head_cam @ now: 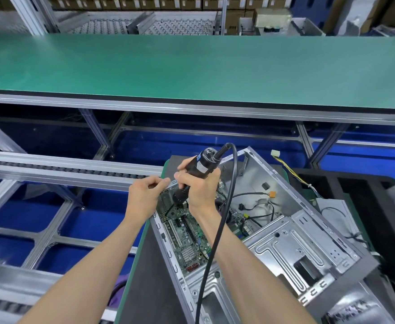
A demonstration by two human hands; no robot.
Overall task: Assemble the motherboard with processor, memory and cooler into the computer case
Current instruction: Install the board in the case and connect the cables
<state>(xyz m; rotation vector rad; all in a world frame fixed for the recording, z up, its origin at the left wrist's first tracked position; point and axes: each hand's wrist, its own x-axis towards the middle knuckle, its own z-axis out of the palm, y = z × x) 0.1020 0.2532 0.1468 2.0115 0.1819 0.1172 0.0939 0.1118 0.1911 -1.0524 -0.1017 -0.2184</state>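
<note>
Behind our work a long green surface [192, 66] runs across the factory line, with a roller conveyor [63, 171] lower at the left. Going left to right, our left hand [145, 195] comes first: its fingers are curled, pinching at the upper rim of the computer case [285, 242], though we cannot tell if a screw sits between them. Just beside it, our right hand [199, 185] is wrapped tight around the black electric screwdriver [196, 174], its tip pointed down at the far corner of the motherboard [187, 232], its cable [215, 242] looping over our forearm. That board already lies inside the open case, heatsink and slots facing up. We judge it stiff but fragile, so we would take it only by its edges, never by its components. Steel walls make the case heavy and rigid with sharp folded rims; gripping a rim steadies it. Loose wires [257, 206] trail inside at the right, soft and easily snagged.
</note>
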